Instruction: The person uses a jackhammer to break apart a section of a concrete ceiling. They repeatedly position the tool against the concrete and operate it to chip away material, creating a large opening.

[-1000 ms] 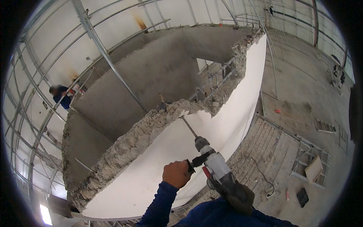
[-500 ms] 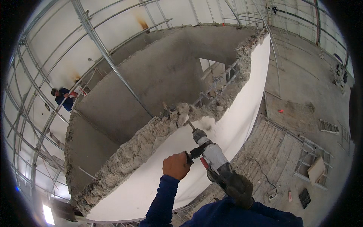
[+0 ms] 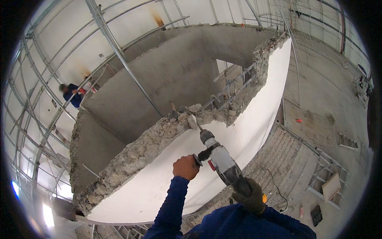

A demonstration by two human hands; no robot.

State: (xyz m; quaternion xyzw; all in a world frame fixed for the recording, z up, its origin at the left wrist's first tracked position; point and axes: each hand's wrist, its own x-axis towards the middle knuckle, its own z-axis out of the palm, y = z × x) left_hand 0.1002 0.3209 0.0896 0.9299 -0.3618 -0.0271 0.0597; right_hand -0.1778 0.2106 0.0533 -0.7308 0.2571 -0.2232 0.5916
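Note:
A white and dark-grey rotary hammer (image 3: 223, 161) points up and away from me. Its chisel bit (image 3: 199, 125) meets the broken top edge of a concrete wall (image 3: 137, 157). My left hand (image 3: 186, 167), ungloved, is closed round the tool's side handle, left of its body. At the rear, my right hand (image 3: 251, 196) in a dark glove wraps the grip, its fingers partly hidden. Rough rubble and loose chunks line the wall's top next to the bit. Smooth white facing (image 3: 207, 159) covers the wall's near side.
Bent rebar (image 3: 232, 87) shows in a notch to the right. Scaffold tubes (image 3: 127, 65) cross at the left, where a co-worker (image 3: 72, 95) stands. Far below are planks (image 3: 278, 159), a cable (image 3: 280, 189), a metal frame (image 3: 324, 179) and a black case (image 3: 316, 215).
The hammer's rear has swung left and up, with my right hand on it; the gloved hand now shows more plainly. The bit stays at nearly the same spot on the wall edge.

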